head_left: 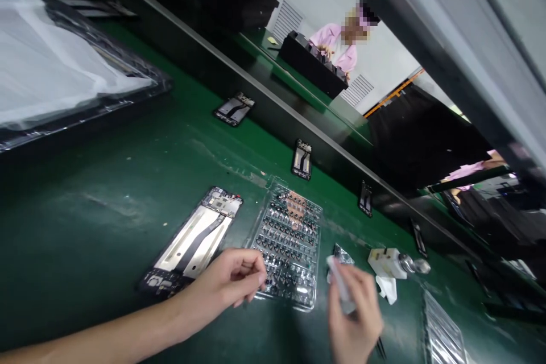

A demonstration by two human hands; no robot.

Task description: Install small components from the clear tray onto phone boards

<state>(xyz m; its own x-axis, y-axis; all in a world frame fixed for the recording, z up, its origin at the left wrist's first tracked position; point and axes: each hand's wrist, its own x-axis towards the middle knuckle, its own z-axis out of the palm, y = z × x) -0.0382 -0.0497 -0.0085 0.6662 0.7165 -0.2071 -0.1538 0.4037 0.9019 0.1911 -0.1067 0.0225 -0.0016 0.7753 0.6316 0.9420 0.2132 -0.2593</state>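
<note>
My left hand hovers with its fingertips pinched over the near edge of a clear plastic parts tray packed with small dark components. Whether those fingertips hold a tiny part, I cannot tell. My right hand grips a white strip just right of the tray. Left of the tray lies a phone frame, face down with its metal back and ribbon cable showing. A small foil packet sits just beyond my right fingers.
A white dispenser bottle and a tissue stand right of my hand. Several phone frames, including one, line the green bench by a raised rail. A bagged tray lies far left. A co-worker works across the rail.
</note>
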